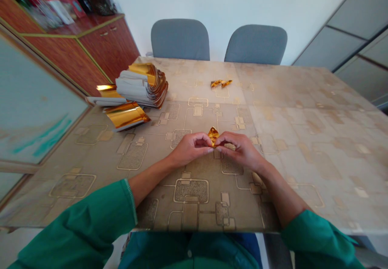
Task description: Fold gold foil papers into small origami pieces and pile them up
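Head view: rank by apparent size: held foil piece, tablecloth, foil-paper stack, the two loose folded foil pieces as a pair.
1. Patterned tablecloth
2. Foil-paper stack
3. Unranked: held foil piece and folded foil pair. They look close, and the held one is nearer and partly covered.

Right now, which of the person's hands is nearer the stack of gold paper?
Left. The left hand is right of the stack, on its near side, not touching it; the right hand is farther right, across the small gold piece.
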Available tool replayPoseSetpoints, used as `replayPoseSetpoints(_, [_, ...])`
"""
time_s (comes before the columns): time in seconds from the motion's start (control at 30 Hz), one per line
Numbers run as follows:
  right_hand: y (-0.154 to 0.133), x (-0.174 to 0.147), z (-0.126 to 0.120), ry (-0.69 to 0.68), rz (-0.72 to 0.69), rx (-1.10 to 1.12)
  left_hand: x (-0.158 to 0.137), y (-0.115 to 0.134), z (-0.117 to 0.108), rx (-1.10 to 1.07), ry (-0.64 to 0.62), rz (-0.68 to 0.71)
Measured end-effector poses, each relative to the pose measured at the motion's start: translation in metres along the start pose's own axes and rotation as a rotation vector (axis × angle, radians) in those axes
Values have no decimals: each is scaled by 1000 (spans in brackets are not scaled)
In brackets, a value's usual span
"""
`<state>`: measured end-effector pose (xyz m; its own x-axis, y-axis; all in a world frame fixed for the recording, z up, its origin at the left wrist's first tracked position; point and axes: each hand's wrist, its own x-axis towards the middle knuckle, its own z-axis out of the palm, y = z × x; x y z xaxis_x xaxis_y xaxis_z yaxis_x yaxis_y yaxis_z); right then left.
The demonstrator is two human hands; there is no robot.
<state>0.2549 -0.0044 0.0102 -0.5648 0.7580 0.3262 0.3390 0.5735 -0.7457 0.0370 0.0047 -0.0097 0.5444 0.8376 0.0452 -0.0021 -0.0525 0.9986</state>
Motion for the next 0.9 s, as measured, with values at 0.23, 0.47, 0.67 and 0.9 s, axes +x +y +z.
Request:
replayPoseSetpoints(0.23, [-2,1,0,3,-2,5,0,2,-2,-49,17,-11])
replayPoseSetpoints(0.47, [1,0,2,-3,-15,-57,-2,-3,-2,49,-36,38])
replayPoseSetpoints(0.67, [1,-1,2,22,-17,-57,-4,-3,-4,105,-1,129])
replayPoseSetpoints(0.9, [-1,0,2,-5,-34,-66,-2,1,-2,411,48,239])
